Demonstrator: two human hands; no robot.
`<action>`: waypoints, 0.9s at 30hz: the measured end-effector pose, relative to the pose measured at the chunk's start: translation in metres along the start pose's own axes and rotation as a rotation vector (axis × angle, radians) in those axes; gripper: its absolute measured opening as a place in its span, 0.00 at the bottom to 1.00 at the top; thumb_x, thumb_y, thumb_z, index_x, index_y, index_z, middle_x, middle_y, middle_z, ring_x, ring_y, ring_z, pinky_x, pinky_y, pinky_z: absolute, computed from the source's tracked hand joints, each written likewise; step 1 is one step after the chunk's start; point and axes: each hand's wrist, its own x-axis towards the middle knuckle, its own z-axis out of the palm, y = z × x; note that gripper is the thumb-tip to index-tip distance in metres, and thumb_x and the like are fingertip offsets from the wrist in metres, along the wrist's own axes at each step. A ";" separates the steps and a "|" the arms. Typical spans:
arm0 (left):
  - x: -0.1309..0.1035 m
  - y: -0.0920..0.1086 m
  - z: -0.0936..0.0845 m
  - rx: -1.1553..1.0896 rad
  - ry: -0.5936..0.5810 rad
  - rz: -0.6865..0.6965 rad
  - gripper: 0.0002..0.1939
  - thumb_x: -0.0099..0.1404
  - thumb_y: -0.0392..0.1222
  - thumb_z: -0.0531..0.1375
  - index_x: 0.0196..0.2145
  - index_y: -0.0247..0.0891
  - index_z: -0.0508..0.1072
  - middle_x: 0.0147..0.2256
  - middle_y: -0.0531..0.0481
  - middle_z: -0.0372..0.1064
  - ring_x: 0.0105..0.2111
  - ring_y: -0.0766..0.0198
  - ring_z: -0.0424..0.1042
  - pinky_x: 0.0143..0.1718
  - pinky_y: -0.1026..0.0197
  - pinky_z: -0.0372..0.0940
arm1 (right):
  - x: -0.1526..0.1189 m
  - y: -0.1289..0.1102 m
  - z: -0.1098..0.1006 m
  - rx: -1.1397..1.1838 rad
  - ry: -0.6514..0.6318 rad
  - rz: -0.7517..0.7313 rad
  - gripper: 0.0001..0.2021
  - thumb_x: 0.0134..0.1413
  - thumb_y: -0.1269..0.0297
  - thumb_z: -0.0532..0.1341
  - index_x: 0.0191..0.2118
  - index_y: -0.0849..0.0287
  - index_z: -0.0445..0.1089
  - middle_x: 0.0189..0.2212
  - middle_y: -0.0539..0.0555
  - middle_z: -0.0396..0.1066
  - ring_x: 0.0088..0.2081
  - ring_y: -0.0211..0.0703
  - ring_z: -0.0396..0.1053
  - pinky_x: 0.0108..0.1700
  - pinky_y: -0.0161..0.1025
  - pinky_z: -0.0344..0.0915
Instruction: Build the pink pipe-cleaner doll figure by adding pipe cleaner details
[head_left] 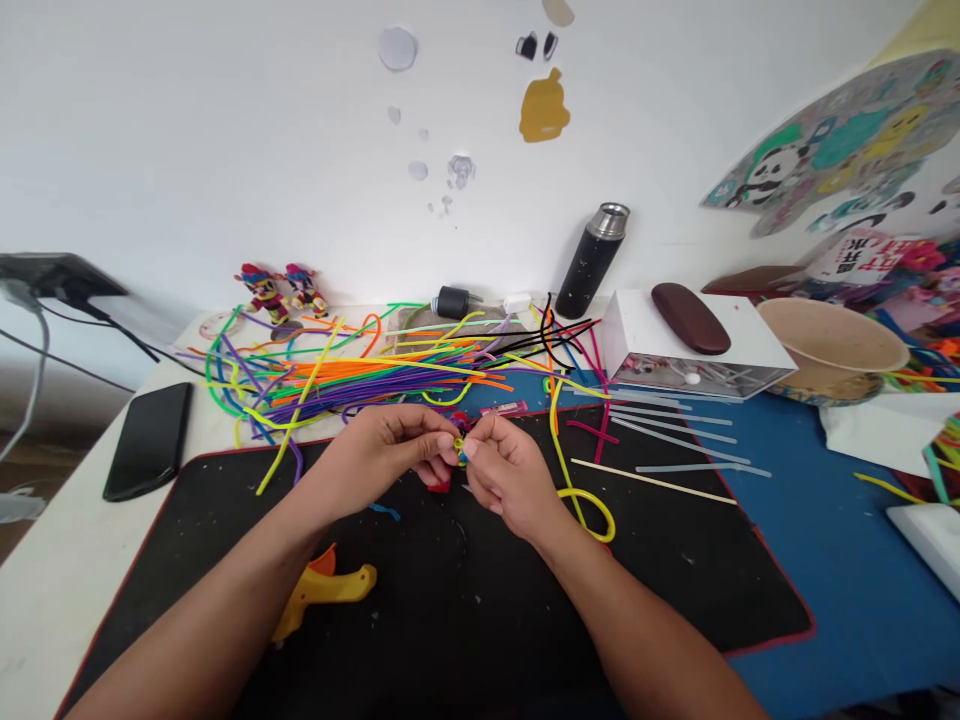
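A small yellow and blue piece (461,452) is pinched between the fingertips of both hands above the black mat (517,620). My left hand (397,450) closes on it from the left, and my right hand (502,470) from the right. Just behind and under the fingers, small red and purple bits show, partly hidden. Many colored fuzzy stems (375,365) lie in a heap behind my hands. A yellow stem with a looped end (589,515) rests to the right of my right hand. Below my left hand is a yellow-handled tool (330,587), partly covered by the forearm.
A black phone (148,440) lies at the left. Along the back stand two small figures (262,290), a black bottle (592,262) and a white box (697,340) with a dark case. Clear sticks (675,430) and a bowl (829,345) are at the right.
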 end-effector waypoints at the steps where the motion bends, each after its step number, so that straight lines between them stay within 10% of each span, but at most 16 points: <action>1: 0.000 0.001 -0.001 0.000 -0.008 -0.009 0.20 0.65 0.58 0.70 0.37 0.35 0.80 0.30 0.46 0.81 0.29 0.60 0.81 0.33 0.59 0.78 | 0.000 0.000 0.000 0.002 -0.001 0.001 0.17 0.61 0.51 0.69 0.33 0.55 0.63 0.12 0.35 0.54 0.10 0.27 0.44 0.13 0.26 0.43; 13: -0.002 0.005 0.005 0.043 -0.061 0.010 0.17 0.66 0.54 0.69 0.34 0.36 0.78 0.28 0.49 0.79 0.25 0.65 0.75 0.30 0.63 0.74 | -0.002 -0.001 0.002 0.006 0.020 0.011 0.18 0.59 0.50 0.69 0.33 0.54 0.62 0.12 0.34 0.53 0.10 0.27 0.44 0.13 0.26 0.43; 27: -0.012 0.006 0.021 0.326 0.150 0.179 0.12 0.71 0.47 0.61 0.33 0.38 0.78 0.27 0.53 0.75 0.26 0.66 0.71 0.29 0.65 0.67 | -0.002 -0.007 0.007 -0.071 0.088 -0.050 0.19 0.60 0.47 0.69 0.34 0.53 0.62 0.11 0.34 0.54 0.10 0.28 0.46 0.14 0.27 0.46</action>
